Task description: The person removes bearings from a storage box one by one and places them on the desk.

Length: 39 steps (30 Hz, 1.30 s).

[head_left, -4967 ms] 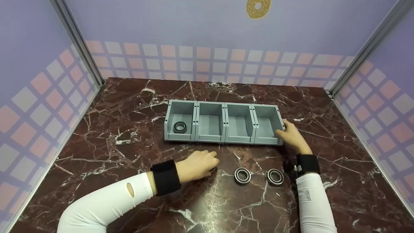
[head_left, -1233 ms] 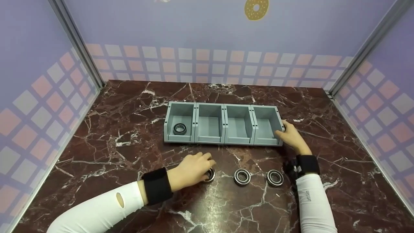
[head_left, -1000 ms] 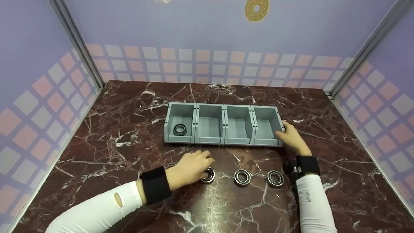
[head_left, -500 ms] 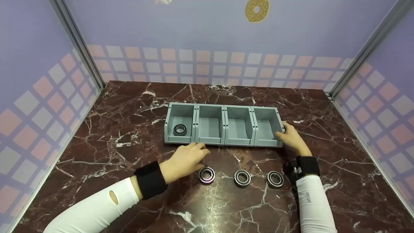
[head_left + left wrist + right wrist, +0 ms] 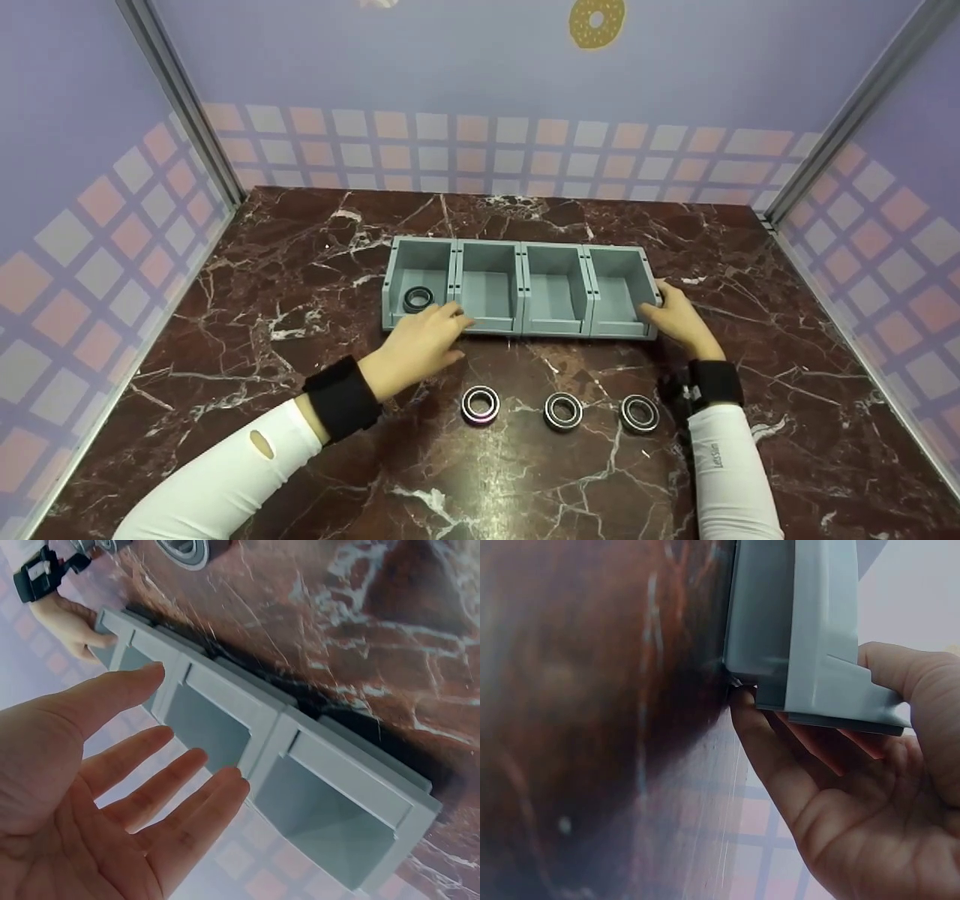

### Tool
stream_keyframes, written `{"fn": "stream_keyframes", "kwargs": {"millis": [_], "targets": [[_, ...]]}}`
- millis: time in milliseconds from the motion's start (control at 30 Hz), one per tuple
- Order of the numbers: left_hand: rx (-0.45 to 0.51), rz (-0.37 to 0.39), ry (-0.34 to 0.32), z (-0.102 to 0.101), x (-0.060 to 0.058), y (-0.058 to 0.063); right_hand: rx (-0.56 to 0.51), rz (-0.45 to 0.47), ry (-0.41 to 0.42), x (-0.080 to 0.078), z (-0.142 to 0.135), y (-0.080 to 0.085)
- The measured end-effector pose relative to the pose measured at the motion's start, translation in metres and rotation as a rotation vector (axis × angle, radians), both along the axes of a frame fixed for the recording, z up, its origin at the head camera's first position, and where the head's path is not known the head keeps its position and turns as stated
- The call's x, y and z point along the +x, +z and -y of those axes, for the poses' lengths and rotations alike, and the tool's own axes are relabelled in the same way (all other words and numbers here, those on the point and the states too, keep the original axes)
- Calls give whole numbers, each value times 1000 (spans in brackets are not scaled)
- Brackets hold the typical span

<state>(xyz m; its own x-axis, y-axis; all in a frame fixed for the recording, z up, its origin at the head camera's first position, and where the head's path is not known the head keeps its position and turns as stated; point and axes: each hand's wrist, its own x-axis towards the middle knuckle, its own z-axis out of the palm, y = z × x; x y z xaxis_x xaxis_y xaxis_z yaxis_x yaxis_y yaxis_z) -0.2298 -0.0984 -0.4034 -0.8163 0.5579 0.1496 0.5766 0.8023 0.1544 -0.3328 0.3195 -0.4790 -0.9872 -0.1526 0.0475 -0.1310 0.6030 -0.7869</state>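
A row of joined grey storage bins (image 5: 487,325) stands on the table. My left hand (image 5: 416,346) hovers over the front edge of the leftmost bin. In the left wrist view, that hand (image 5: 60,795) holds nothing, its fingers spread and slightly bent. Inside the leftmost bin lies a dark ball bearing (image 5: 408,302). My right hand (image 5: 679,319) grips the side wall of the rightmost bin, thumb on the inner side. The right wrist view shows its fingers outside and below the bin (image 5: 825,637). Three bearings lie flat in front: left (image 5: 481,421), middle (image 5: 563,427), right (image 5: 640,428).
The table (image 5: 300,240) has a dark red marbled top. Purple panels with a tile pattern (image 5: 431,126) close off the back and both sides, with metal posts (image 5: 184,105) at the corners.
My left hand has let go of the left bearing on the table and moved away towards the leftmost bin, leaving that bearing in full view. My right hand stays on the rightmost bin.
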Motion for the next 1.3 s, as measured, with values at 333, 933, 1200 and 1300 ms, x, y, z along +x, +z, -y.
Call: {"fn": "stream_keyframes", "kwargs": {"millis": [333, 933, 1200, 1300], "targets": [[7, -70, 43, 12, -17, 1, -15, -1, 1, 1, 0, 2], [9, -44, 151, 25, -45, 0, 27, 28, -13, -1, -1, 1], [-5, 10, 203, 26, -58, -2, -10, 36, 0, 0, 1, 4], [-2, 28, 214, 26, -63, -4, -12, 28, 2, 2, 1, 4]]}}
